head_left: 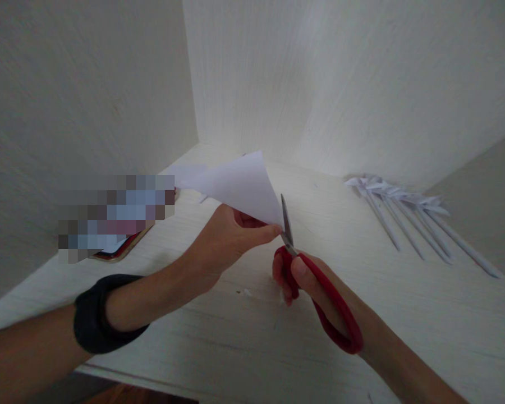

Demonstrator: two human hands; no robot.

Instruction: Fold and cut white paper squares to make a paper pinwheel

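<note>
Near the centre, the left hand [231,233] is pinching the paper [248,182] by its lower edge, thumb on the near side. The right hand [313,286] is gripping the scissors [292,249] by their red handles, the blades pointing to 12 o'clock just beside the paper's 5 o'clock corner; whether they are biting in, I cannot tell. At 9 o'clock a phone [124,249] is lying mostly blurred out near the left wall [88,95]. At 3 o'clock white sticks [404,202] are resting together. The back wall [320,78] is closing off 12 o'clock. A black band [91,317] is circling the left wrist.
</note>
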